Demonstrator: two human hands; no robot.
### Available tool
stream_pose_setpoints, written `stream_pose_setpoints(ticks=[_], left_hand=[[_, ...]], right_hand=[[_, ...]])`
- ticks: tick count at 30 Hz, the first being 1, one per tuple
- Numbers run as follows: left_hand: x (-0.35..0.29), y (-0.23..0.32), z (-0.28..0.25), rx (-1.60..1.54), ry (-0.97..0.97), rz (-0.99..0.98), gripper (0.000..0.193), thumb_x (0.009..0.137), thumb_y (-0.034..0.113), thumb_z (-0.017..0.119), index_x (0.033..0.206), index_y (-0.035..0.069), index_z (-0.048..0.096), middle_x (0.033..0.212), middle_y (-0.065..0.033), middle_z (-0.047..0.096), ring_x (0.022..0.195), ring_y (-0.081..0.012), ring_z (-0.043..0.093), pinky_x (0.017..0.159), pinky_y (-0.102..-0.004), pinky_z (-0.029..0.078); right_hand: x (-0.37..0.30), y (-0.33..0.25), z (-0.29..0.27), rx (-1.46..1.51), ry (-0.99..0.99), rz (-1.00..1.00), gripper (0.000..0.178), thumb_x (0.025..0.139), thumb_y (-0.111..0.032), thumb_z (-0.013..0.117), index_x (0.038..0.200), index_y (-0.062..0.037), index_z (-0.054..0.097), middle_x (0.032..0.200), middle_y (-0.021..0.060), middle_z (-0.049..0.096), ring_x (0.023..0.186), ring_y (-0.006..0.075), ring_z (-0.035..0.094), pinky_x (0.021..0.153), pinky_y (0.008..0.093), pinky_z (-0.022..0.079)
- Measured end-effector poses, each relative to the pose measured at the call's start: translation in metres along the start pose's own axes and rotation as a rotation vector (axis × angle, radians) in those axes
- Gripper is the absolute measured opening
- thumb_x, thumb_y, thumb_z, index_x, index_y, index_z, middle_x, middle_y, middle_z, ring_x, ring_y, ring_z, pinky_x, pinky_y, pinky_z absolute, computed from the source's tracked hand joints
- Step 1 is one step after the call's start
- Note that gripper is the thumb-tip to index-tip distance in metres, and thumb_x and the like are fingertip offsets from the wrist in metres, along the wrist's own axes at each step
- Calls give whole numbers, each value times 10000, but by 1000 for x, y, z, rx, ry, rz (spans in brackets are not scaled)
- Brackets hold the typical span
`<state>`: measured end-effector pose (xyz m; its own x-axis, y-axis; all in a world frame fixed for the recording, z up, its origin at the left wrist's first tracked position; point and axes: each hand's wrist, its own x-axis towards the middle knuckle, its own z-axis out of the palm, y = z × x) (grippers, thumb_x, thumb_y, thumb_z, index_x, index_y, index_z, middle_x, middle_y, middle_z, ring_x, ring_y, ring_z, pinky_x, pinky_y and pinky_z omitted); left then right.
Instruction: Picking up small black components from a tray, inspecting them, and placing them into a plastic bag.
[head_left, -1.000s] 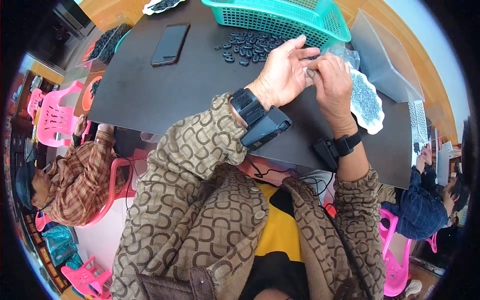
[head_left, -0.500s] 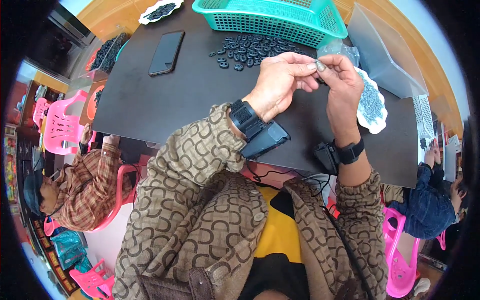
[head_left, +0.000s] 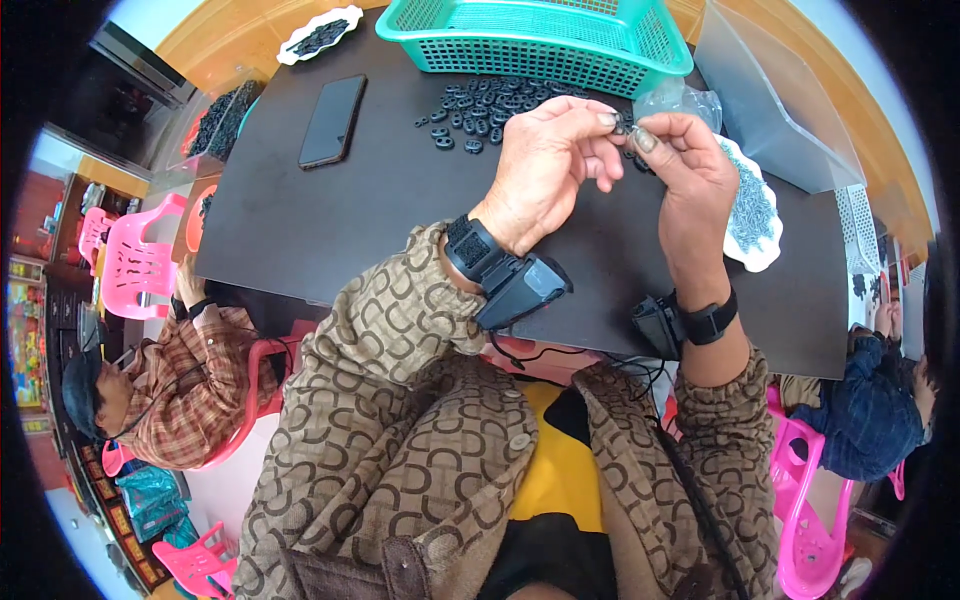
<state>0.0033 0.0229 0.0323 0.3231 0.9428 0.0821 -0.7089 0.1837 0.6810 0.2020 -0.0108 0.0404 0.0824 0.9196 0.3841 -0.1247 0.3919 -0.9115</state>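
Note:
Over the dark table, my left hand point(head_left: 548, 168) pinches a small dark piece point(head_left: 623, 125) between thumb and fingertips; its exact shape is hard to make out. My right hand point(head_left: 690, 175) is just beside it, thumb and index finger pressed together. Whatever sits in that right pinch is too small to name. Behind my left hand lies a pile of black oval pieces with two holes point(head_left: 482, 112), like cord locks. To the right of my right hand, a white scalloped plate point(head_left: 762, 258) holds many tiny silvery metal parts point(head_left: 750, 208).
A green plastic basket point(head_left: 540, 55) stands at the back, with a clear bag point(head_left: 680, 100) and translucent bin point(head_left: 775, 110) beside it. A phone point(head_left: 332, 120) lies at left, near a plate of black parts point(head_left: 320, 36). Other people sit left point(head_left: 185, 400) and right point(head_left: 870, 400).
My fingertips have drawn slightly apart, and the dark piece now shows at my left fingertips. My left hand has moved a little left. The whole view has shifted slightly.

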Motion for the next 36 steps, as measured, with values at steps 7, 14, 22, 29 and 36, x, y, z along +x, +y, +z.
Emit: stream_pose_setpoints(ticks=[7,14,22,29,36], left_hand=[[2,0,5,76,-14,-41,127,1181,29,811,1266,-62,789,1056,-158,860,744,-224,816,643,-344,655],[8,1,-3,-13,-63,-124,98,1190,46,811,1215,-46,789,1016,-162,861,734,-235,816,656,-340,659],[-12,20,-6,355,4,30,114,1141,86,859,1127,-24,829,980,-121,861,710,-180,780,612,-322,609],[-11,17,-8,944,-85,650,66,1019,-13,880,973,-22,834,894,-103,835,729,-188,808,638,-351,622],[-2,4,-7,961,-117,590,60,1044,-33,864,987,-21,852,919,-102,834,738,-200,805,677,-346,644]], right_hand=[[6,10,-7,-105,-44,-6,150,1203,-13,792,1344,35,808,1231,60,857,1094,125,787,1018,274,614],[10,-1,-21,-79,29,37,148,1231,-45,759,1339,47,800,1155,53,834,1043,120,760,972,280,583],[8,-9,9,-13,-93,73,144,1252,-92,739,1331,24,772,1078,54,816,955,135,750,873,267,557],[9,-3,12,74,-76,221,107,1206,-80,772,1279,-12,808,1053,52,858,871,120,772,752,240,547],[14,7,-7,-45,-90,222,139,1213,-72,764,1313,19,795,1109,71,852,905,133,772,780,258,571]])
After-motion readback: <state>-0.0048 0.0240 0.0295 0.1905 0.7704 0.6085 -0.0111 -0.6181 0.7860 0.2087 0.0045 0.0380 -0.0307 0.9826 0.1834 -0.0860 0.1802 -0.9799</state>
